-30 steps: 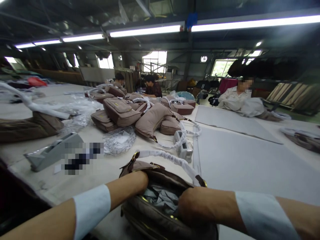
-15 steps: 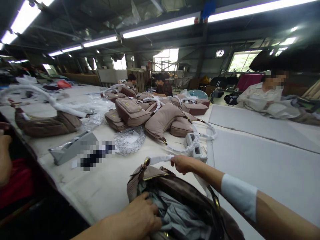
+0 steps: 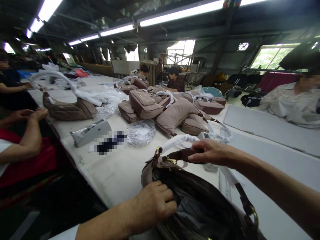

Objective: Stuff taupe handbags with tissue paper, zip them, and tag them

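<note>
An open brown handbag (image 3: pixel 200 206) lies at the near edge of the long table (image 3: pixel 120 170), with grey paper stuffing showing in its mouth. My left hand (image 3: pixel 153 205) grips the near rim of the bag opening, fingers curled over it. My right hand (image 3: pixel 211 152) is closed on the bag's brown strap (image 3: pixel 180 155), lifting it above the bag. A white foam-wrapped handle (image 3: pixel 176 141) arches just behind that strap.
A pile of tan handbags (image 3: pixel 170 110) fills the table's middle. A grey tape dispenser (image 3: pixel 91 131) and crumpled plastic (image 3: pixel 141 131) lie left of my bag. Grey foam sheets (image 3: pixel 272 128) cover the right side. Another person's hands (image 3: pixel 30 115) are at the left; others sit beyond.
My right hand went from the bag's mouth to the white-wrapped handle, and now grips the brown strap. The left hand stayed at the bag's mouth. The view swung left.
</note>
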Tool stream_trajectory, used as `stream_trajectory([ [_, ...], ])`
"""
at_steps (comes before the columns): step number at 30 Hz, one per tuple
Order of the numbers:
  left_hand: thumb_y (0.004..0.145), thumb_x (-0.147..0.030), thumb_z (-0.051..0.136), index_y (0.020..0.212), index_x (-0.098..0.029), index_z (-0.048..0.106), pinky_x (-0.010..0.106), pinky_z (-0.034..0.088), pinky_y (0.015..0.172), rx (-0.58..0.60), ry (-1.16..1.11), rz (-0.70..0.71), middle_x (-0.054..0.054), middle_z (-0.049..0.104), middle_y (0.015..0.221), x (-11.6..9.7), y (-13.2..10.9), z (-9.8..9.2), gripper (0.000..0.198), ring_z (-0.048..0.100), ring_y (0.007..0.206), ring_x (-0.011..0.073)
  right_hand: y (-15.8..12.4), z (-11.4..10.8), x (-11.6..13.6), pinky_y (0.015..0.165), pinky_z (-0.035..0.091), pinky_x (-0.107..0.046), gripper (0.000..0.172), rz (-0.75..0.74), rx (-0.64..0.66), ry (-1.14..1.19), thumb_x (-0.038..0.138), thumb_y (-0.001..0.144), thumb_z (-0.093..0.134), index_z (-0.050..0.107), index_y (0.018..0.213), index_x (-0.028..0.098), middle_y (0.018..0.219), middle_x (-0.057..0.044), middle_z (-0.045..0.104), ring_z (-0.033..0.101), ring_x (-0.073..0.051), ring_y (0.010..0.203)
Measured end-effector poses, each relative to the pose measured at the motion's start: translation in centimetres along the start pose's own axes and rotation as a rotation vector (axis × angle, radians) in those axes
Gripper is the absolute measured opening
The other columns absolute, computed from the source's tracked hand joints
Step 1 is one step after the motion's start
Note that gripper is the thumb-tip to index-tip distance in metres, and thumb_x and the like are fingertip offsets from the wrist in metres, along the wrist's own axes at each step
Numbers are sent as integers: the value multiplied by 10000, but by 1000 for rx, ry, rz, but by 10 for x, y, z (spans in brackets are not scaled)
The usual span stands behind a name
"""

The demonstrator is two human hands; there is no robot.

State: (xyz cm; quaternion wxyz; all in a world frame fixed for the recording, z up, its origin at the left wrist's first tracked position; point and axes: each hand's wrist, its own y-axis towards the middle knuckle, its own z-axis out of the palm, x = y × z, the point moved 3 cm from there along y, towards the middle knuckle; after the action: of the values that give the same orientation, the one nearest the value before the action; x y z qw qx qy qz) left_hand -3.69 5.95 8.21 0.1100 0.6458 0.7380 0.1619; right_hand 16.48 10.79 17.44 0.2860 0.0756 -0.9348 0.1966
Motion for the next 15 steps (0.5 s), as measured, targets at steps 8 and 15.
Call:
stream_trajectory([
  [8,845,-79,469,703,-169,462,295,325,508,-62,-25,11,-3,538,652,-6,-11,-4,168,488,587,138,-31,93,24,497,300,-233,161,229,98,6,301,769,531,577,703,161,619,14,541,473,-109,565],
  [15,823,-52,460,740,-174,463,300,295,519,-15,-34,41,0,526,666,-11,-10,-10,147,469,594,146,-8,158,-4,748,468,-472,199,-113,6,-678,137,744,553,625,928,116,935,-180,651,573,-323,934],
])
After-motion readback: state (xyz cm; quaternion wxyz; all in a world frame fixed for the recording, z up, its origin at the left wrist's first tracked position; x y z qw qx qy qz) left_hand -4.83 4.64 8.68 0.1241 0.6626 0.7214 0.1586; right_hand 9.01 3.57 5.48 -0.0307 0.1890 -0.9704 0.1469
